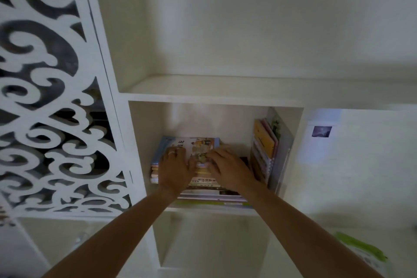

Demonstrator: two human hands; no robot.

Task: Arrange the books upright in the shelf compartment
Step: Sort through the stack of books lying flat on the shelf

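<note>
Hands both reach into a white shelf compartment (140,142) w/ forearms coming up from the near edge of view. Stack (203,185) of books lies flat on the compartment floor, left of centre, spines toward the near side, lower books sticking out nearer than the upper ones. Top book (180,144) has a light blue cover w/ a colourful picture, some print on it too blurred to read. Left hand (172,170) rests palm-down on the left part of that cover, fingers spread and flat, a ring (172,153) on one finger. Right hand (228,168) sits on the right part of the stack, fingers curled over the top book's right edge; can't tell if it's really gripping or just pressing, fingertips are blurred. Thumbs of both hands nearly meet at the middle of the cover. Upright books (265,149) stand at the right side of the same compartment, approx. a handful, leaning against the right wall, one w/ an orange-yellow cover, another w/ a spiral binding; gap betw. them and the stack. Carved panel (45,97) w/ white scrollwork fills the left of view. Upper shelf (203,88) runs above the compartment. Right of the compartment, a small purple-ish picture (321,131) on a white surface, and a green item (358,248) at near right, too blurred to identify.
</note>
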